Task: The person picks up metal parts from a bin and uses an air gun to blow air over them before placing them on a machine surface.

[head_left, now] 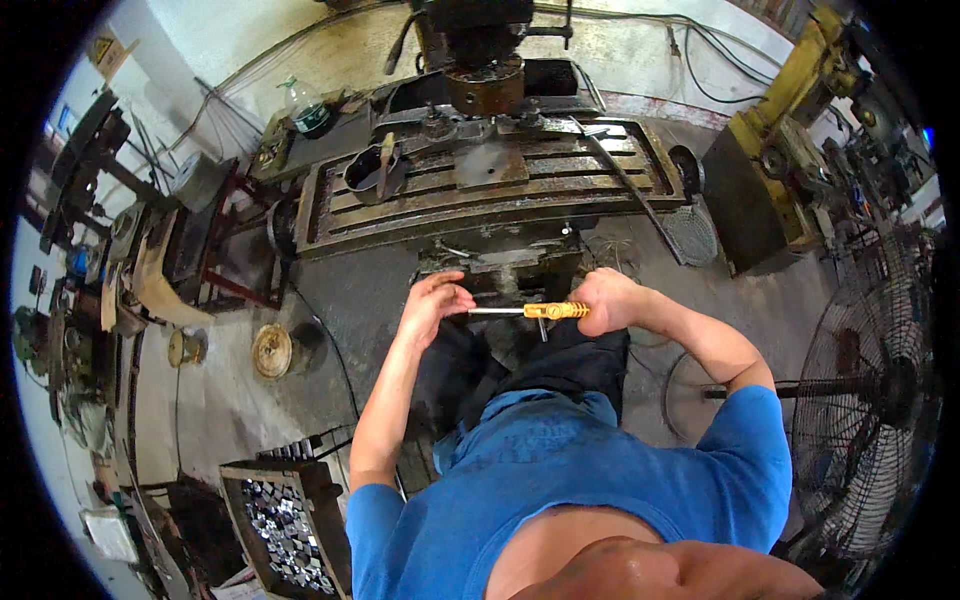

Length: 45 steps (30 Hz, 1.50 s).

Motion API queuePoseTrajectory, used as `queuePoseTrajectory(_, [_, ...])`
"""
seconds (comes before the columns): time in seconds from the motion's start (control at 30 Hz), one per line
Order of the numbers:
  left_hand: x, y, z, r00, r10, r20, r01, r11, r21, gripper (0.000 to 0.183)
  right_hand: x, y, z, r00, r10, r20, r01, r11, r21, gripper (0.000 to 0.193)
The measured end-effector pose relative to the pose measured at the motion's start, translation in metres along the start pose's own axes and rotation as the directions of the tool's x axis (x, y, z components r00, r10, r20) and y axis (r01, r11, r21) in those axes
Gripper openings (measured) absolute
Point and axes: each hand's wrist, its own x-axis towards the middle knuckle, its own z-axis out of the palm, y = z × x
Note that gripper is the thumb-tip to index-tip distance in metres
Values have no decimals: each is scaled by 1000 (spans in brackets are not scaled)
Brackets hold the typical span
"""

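Note:
A tool with a yellow ribbed handle [556, 310] and a slim straight metal shaft lies level in front of my waist; its exact kind does not show. My right hand [608, 300] is closed round the right end of the handle. At the other end, my left hand [438, 304] pinches the tip of the shaft between thumb and fingers. Just beyond both hands stands a milling machine with a slotted table [430, 215]. On that table sit a dark round pot [366, 178] with a brush standing in it and a flat metal plate [490, 165] under the spindle head [486, 90].
A long bar with a mesh scoop [690, 235] leans over the table's right side. A large caged fan [870, 390] stands at my right. Down at the left are a wooden box [240, 500] of small metal pieces and a round tin [273, 350]. Cables cross the floor.

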Motion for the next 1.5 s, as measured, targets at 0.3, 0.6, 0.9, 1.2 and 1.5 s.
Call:
queuePoseTrajectory(0.3, [-6, 31, -22, 993, 93, -78, -78, 981, 177, 26, 71, 159, 44, 838, 335, -430, 13, 776, 630, 33])
queuePoseTrajectory(0.6, [-127, 12, -128, 850, 131, -511, -79, 989, 123, 25, 90, 129, 54, 700, 573, -426, -529, 817, 230, 28])
queuePoseTrajectory(0.9, [-214, 4, -186, 626, 189, -757, -14, 973, 231, 24, 26, -66, -60, 410, -485, -773, 784, -245, 570, 33])
queuePoseTrajectory(1.2, [-336, -8, -227, 344, 474, -811, 125, 832, 540, 24, -1, -152, -100, -104, -498, -861, 447, -796, 407, 13])
queuePoseTrajectory(1.5, [-414, -80, -232, 211, 560, -801, 657, 526, 540, 21, 25, -177, -103, -61, -625, -778, 319, -751, 578, 10])
